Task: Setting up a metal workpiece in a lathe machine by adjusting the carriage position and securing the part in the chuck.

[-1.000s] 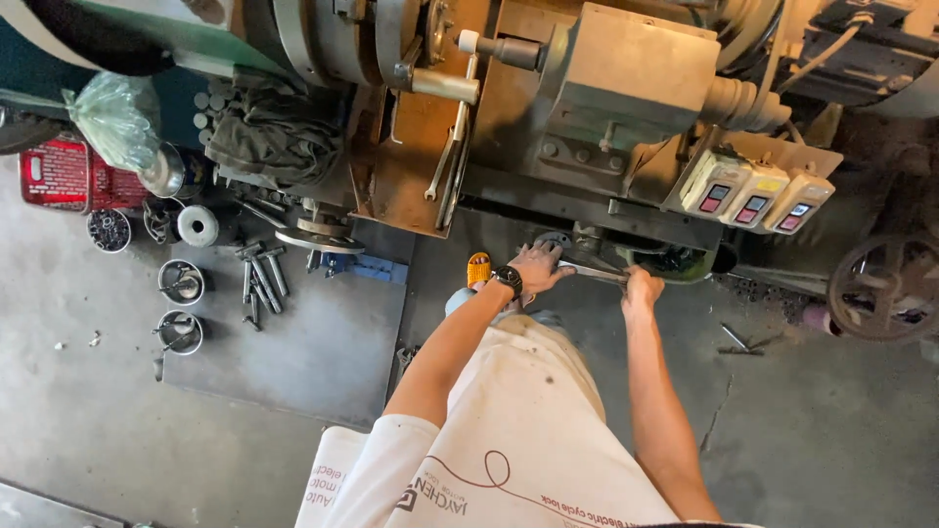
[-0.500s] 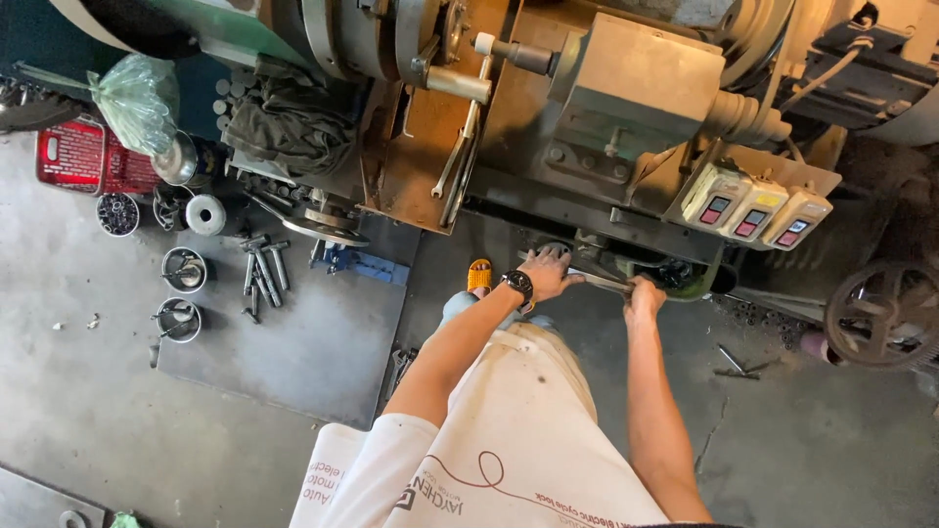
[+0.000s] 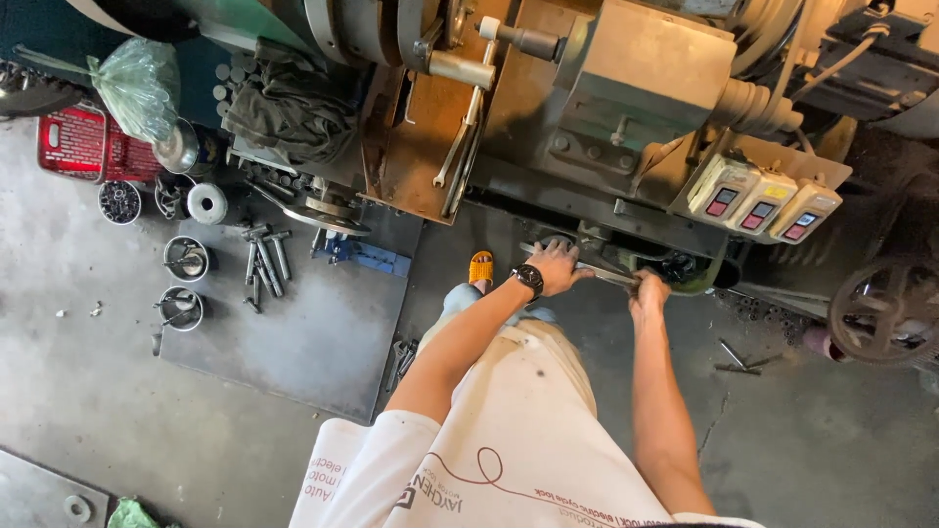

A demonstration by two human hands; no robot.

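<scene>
1. A big old lathe-like machine (image 3: 626, 108) fills the top of the view, grey-green and rusty brown, standing on a stained concrete floor (image 3: 117, 411).
2. A dark steel plate (image 3: 313, 332) lies flat on the floor just left of the person's legs.
3. On the machine's right flank sit three pale switch boxes (image 3: 763, 200) in a row, tilted, each with a red button.
4. Far right, a spoked handwheel (image 3: 885, 313) rests low against the floor.
5. A dark rag (image 3: 293, 112) is draped over the machine's left end, with a green plastic bag (image 3: 137, 88) and a red crate (image 3: 73, 142) beside it.
6. Small round tins (image 3: 186, 259) and loose bolts (image 3: 266, 262) are scattered along the plate's far edge.
7. Both arms reach down to the machine's base. The left hand (image 3: 556, 266), a black watch on its wrist, lies fingers spread over the near end of a long metal bar (image 3: 597, 274); how firmly it grips I cannot tell.
8. The right hand (image 3: 649, 291) is curled closed around that same bar, just beside the left, the two hands close but not touching.
9. The bar lies nearly level, low at the foot of the machine.
10. An orange sandal (image 3: 480, 267) shows just left of the left wrist.
</scene>
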